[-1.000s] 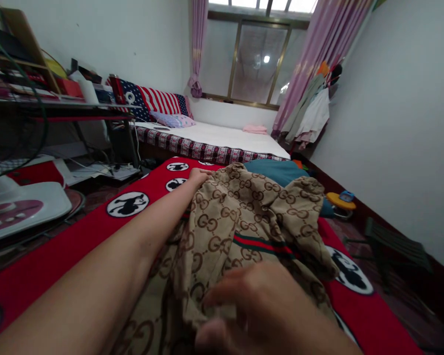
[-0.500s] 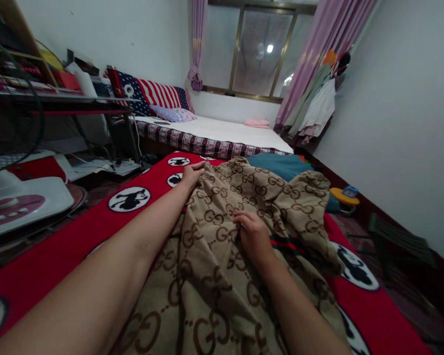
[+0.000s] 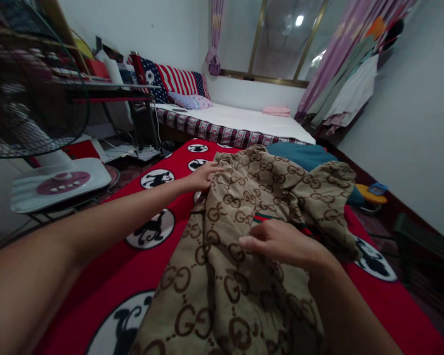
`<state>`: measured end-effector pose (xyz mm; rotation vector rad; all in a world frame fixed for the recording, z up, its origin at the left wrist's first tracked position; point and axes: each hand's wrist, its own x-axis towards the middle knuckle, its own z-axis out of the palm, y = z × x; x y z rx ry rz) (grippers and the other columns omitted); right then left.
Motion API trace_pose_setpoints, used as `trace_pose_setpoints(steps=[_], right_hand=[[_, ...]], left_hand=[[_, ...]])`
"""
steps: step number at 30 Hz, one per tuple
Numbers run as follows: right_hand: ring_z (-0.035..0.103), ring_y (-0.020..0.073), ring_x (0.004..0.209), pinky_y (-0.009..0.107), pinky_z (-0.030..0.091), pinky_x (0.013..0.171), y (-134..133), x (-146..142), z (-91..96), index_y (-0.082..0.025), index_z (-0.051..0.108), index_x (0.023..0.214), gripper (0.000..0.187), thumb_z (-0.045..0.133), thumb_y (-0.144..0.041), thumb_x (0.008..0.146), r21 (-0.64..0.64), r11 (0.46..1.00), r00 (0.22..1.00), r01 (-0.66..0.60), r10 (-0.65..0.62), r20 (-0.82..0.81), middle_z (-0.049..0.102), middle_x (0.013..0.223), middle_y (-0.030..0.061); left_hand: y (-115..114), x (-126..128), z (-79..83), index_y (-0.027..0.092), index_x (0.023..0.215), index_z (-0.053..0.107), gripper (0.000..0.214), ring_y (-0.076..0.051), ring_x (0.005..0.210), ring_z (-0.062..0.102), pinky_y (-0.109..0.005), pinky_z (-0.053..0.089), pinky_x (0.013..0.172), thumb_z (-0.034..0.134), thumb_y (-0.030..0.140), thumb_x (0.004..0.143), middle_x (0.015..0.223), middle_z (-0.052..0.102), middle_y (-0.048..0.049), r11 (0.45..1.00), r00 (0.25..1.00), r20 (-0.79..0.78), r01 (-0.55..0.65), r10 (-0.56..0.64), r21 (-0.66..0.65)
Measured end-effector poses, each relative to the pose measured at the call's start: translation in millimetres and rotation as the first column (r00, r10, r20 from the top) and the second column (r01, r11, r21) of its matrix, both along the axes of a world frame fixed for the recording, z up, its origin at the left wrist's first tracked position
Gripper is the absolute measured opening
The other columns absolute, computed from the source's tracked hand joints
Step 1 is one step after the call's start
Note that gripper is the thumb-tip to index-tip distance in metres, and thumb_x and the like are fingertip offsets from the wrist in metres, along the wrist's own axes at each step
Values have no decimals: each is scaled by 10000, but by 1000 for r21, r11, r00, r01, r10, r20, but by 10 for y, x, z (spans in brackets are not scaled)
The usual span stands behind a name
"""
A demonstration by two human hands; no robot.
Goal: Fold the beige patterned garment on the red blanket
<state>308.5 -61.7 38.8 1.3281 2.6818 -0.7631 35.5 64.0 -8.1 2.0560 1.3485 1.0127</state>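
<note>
A tan blanket [image 3: 244,207] printed with brown ring monograms and a green-red stripe lies crumpled over a red cover [image 3: 107,266] with round black-and-white cartoon patches. My left hand [image 3: 203,175] reaches far out and grips the blanket's far left edge. My right hand [image 3: 281,242] rests nearer on the middle of the blanket, fingers pinching a fold close to the stripe. The cloth under both hands hides part of the red cover.
A standing fan [image 3: 29,98] and its white base [image 3: 59,183] stand at left beside a cluttered shelf [image 3: 96,79]. A second bed [image 3: 240,123] with pillows lies ahead under the window. Clothes [image 3: 351,93] hang at right. A teal cushion [image 3: 303,155] sits beyond the blanket.
The view has swung left and tilted. My right hand moved from the near blurred foreground out onto the blanket's middle and closed on a fold. My left hand kept its hold at the far edge.
</note>
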Motion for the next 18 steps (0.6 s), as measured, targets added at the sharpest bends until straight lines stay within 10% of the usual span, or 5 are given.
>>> trace_pose_setpoints(steps=[4, 7, 13, 18], right_hand=[[474, 129, 586, 231, 295, 521, -89, -55, -75, -171, 638, 669, 368, 800, -493, 600, 60, 991, 990, -118, 113, 82, 563, 636, -3], [478, 114, 596, 209, 324, 513, -55, 2, -57, -166, 637, 733, 159, 712, -296, 680, -65, 991, 986, -115, 106, -124, 556, 655, -25], [506, 87, 560, 176, 375, 482, -185, 284, 439, -186, 613, 830, 228, 708, -378, 751, -220, 946, 704, 237, -323, -632, 587, 677, -38], [555, 94, 586, 179, 415, 500, -445, 158, 571, -172, 671, 888, 276, 765, -375, 726, -293, 945, 689, 147, -311, -655, 637, 710, -8]], left_hand=[[-738, -11, 187, 310, 1294, 611, 800, -336, 1422, 281, -440, 240, 1147, 742, 109, 531, 1530, 360, -60, 953, 923, -249, 304, -293, 6], [-1127, 80, 339, 343, 1233, 649, 774, -355, 1394, 327, -440, 310, 1107, 827, 204, 493, 1433, 487, -54, 936, 905, -241, 331, -351, -120], [-1251, 248, 405, 231, 1131, 689, 590, -328, 1099, 562, -408, 386, 1004, 824, 258, 558, 1095, 670, -86, 965, 942, -221, 261, -253, 11], [-1354, 150, 367, 178, 939, 695, 324, -255, 946, 596, -337, 445, 882, 784, 302, 654, 931, 658, -71, 930, 913, -246, 356, -324, 96]])
